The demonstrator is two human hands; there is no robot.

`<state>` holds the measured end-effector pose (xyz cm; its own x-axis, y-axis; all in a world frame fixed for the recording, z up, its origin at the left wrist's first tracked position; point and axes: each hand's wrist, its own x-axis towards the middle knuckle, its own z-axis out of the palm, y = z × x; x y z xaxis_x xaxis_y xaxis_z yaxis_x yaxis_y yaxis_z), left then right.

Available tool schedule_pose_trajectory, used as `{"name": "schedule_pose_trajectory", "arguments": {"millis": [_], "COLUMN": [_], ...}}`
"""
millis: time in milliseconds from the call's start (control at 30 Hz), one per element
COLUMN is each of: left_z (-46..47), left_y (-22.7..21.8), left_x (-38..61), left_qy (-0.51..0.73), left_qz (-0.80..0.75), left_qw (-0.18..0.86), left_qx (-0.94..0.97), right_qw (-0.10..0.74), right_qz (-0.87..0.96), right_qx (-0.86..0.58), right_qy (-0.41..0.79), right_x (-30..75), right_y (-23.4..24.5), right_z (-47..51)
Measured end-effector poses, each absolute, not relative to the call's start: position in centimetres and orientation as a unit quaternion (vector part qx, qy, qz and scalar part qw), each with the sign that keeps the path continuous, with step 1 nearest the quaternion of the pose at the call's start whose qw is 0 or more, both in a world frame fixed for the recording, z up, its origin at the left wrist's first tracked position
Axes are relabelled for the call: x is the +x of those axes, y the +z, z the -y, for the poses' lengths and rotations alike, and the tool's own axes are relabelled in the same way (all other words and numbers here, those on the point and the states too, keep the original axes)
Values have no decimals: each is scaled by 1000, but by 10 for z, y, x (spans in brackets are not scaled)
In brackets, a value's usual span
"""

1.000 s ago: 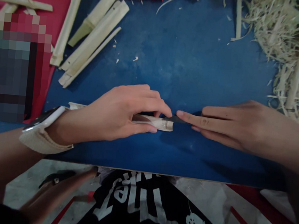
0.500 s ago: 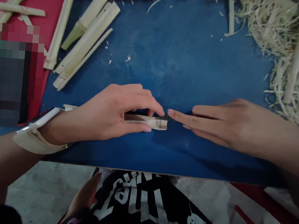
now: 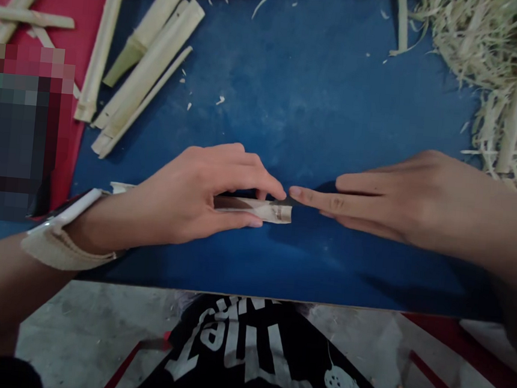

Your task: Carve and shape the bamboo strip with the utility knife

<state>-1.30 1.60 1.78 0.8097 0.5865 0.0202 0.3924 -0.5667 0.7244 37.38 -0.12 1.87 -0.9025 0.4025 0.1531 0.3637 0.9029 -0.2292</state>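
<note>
My left hand (image 3: pixel 195 194) is wrapped round a short pale stalk piece (image 3: pixel 275 211) that lies flat on the blue table (image 3: pixel 295 88), with a watch (image 3: pixel 63 225) on that wrist. My right hand (image 3: pixel 398 197) comes in from the right with its fingers pressed together. Its forefinger is stretched along a thin dark blade (image 3: pixel 286 201), whose tip meets the right end of the stalk piece. The forefinger almost touches my left fingertips. Most of the blade is hidden under the hand.
Several long pale stalks (image 3: pixel 147 69) lie at the upper left, partly on a red sheet (image 3: pixel 76 3). A heap of pale shavings (image 3: pixel 500 70) fills the upper right. The table's front edge (image 3: pixel 231 295) runs just below my hands. A pixelated block (image 3: pixel 10 136) sits at left.
My right hand has slid a little left toward the stalk end, so less of the dark blade shows. My left hand keeps its grip in the same place.
</note>
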Motion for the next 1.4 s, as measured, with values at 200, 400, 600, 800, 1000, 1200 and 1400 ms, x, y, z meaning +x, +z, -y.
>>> {"name": "schedule_pose_trajectory", "arguments": {"millis": [200, 400, 600, 800, 1000, 1200, 1400], "left_z": [-18, -17, -15, -17, -23, -23, -23], "left_y": [16, 15, 16, 11, 11, 9, 7], "left_x": [-15, -14, -15, -17, -15, -14, -14], "left_qy": [115, 121, 121, 119, 114, 108, 109], "left_qz": [-276, -271, -266, -262, -243, -242, -238], "left_qw": [377, 389, 371, 347, 348, 347, 339], "left_qx": [877, 872, 882, 893, 898, 900, 904], "right_qw": [67, 70, 60, 61, 62, 57, 60], "right_qz": [971, 964, 960, 952, 955, 958, 961], "right_qx": [-206, -209, -202, -202, -219, -217, -211], "right_qy": [104, 150, 184, 222, 188, 177, 167], "right_x": [375, 376, 375, 373, 374, 371, 372], "right_y": [21, 19, 31, 26, 26, 30, 27], "right_z": [-1, -2, -5, -6, -1, -1, -1]}}
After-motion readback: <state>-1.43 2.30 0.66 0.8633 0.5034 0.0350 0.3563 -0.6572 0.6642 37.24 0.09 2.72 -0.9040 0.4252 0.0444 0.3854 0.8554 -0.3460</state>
